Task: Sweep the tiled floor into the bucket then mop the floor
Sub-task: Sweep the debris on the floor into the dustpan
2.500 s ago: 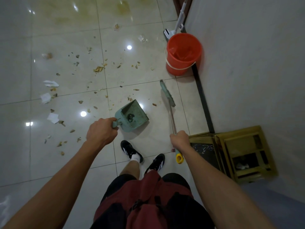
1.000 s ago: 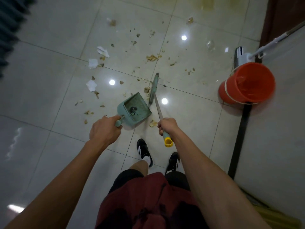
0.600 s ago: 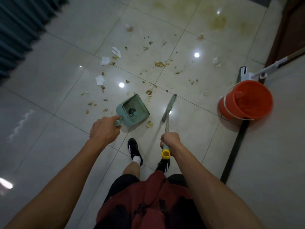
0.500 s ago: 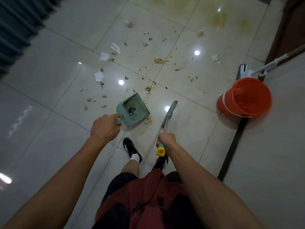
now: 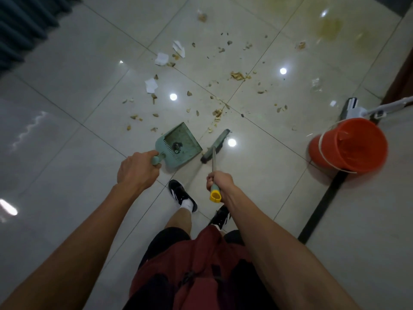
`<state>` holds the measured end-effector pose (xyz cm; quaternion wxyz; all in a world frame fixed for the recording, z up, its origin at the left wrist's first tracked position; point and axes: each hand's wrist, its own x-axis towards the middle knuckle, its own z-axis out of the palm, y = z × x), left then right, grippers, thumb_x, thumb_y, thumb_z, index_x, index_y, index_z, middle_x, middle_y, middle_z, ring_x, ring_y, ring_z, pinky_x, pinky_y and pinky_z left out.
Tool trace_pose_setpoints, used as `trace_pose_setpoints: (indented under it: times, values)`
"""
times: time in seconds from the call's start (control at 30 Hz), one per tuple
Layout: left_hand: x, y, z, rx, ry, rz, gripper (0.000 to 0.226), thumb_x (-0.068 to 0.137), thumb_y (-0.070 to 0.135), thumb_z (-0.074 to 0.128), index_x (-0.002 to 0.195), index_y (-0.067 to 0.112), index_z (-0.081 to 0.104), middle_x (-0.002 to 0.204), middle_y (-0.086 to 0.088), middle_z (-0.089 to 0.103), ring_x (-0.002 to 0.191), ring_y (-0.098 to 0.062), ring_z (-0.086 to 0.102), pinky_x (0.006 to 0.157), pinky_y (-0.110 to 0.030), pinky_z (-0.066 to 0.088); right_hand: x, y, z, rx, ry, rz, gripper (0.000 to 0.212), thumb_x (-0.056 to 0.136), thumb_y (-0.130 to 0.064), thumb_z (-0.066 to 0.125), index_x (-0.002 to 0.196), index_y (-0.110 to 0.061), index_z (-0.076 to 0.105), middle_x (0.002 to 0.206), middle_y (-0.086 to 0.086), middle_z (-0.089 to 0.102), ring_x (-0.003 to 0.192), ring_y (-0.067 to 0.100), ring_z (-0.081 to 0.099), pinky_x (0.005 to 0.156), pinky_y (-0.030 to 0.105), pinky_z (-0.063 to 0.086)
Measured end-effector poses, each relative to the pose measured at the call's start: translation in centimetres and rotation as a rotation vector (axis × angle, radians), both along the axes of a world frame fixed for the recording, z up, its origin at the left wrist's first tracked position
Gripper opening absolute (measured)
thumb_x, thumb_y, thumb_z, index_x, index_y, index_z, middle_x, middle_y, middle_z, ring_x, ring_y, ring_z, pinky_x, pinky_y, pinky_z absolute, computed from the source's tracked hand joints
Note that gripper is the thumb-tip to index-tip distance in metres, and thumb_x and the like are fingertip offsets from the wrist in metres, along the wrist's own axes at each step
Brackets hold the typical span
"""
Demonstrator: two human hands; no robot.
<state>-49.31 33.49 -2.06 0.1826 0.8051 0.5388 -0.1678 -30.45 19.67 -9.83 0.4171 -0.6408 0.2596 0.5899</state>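
My left hand [image 5: 138,170] grips the handle of a teal dustpan [image 5: 182,145] that rests low over the glossy tiled floor [image 5: 73,70]. A small dark item lies in the pan. My right hand [image 5: 220,182] holds the metal pole of a broom near its yellow end cap; the teal broom head [image 5: 216,146] sits just right of the pan. Brown crumbs [image 5: 238,76] and white paper scraps [image 5: 161,59] are scattered over the tiles ahead. An orange bucket [image 5: 348,145] stands at the right, with a white mop [image 5: 357,109] leaning behind it.
A wall runs along the right side, with a black strip [image 5: 321,206] at its foot. Dark curtain folds [image 5: 24,23] fill the top left corner. A yellowish stain [image 5: 329,30] marks the far tiles. My feet in black shoes [image 5: 182,195] stand just behind the pan.
The view has swung left and the debris field now lies straight ahead. The broom head has drawn in from the crumbs to beside the dustpan. Both grips are unchanged.
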Motion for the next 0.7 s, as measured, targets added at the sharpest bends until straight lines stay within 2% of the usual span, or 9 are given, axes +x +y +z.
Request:
trace_pose_setpoints:
  times: [0.13, 0.3, 0.43, 0.63, 0.7]
  values:
    - [-2.2, 3.4, -0.6, -0.017, 0.019, 0.01, 0.015, 0.094, 0.033, 0.059, 0.107, 0.03, 0.066, 0.088, -0.009, 0.067, 0.077, -0.034, 0.064, 0.066, -0.037, 0.054, -0.1, 5.5, 0.0, 0.01, -0.017, -0.009, 0.018, 0.093, 0.01, 0.043, 0.079, 0.003, 0.051, 0.07, 0.013, 0.049, 0.04, 0.011, 0.04, 0.034, 0.016, 0.036]
    - [-5.6, 8.6, -1.6, -0.056, -0.002, 0.085, 0.029, 0.094, 0.033, 0.059, 0.121, 0.039, 0.064, 0.096, -0.009, 0.069, 0.082, -0.034, 0.066, 0.07, -0.036, 0.056, 0.2, 13.1, 0.5, 0.039, -0.043, -0.055, 0.017, 0.095, 0.009, 0.041, 0.082, 0.001, 0.048, 0.073, 0.014, 0.049, 0.034, 0.009, 0.041, 0.032, 0.016, 0.035]
    - [-7.8, 11.6, -1.5, -0.06, -0.015, 0.121, 0.014, 0.092, 0.027, 0.06, 0.104, 0.029, 0.067, 0.082, -0.007, 0.065, 0.071, -0.033, 0.063, 0.063, -0.035, 0.053, -0.2, 17.4, 1.7, 0.061, -0.063, -0.025, 0.014, 0.095, 0.008, 0.043, 0.083, 0.001, 0.049, 0.075, 0.014, 0.05, 0.036, 0.009, 0.041, 0.034, 0.017, 0.037]
    - [-9.5, 14.0, -0.6, -0.078, -0.031, 0.206, 0.014, 0.092, 0.027, 0.057, 0.102, 0.029, 0.066, 0.089, -0.01, 0.068, 0.071, -0.031, 0.056, 0.063, -0.032, 0.045, -2.6, 21.2, 4.5, 0.086, -0.125, 0.131, 0.018, 0.093, 0.012, 0.046, 0.079, 0.002, 0.052, 0.074, 0.013, 0.05, 0.044, 0.011, 0.041, 0.035, 0.017, 0.037]
    - [-9.9, 14.2, -0.2, -0.077, -0.044, 0.242, 0.014, 0.092, 0.027, 0.058, 0.103, 0.027, 0.067, 0.09, -0.009, 0.068, 0.071, -0.03, 0.056, 0.063, -0.032, 0.046, -3.3, 22.1, 5.0, 0.104, -0.153, 0.222, 0.013, 0.091, 0.013, 0.048, 0.083, 0.003, 0.052, 0.073, 0.013, 0.05, 0.046, 0.012, 0.041, 0.036, 0.017, 0.037]
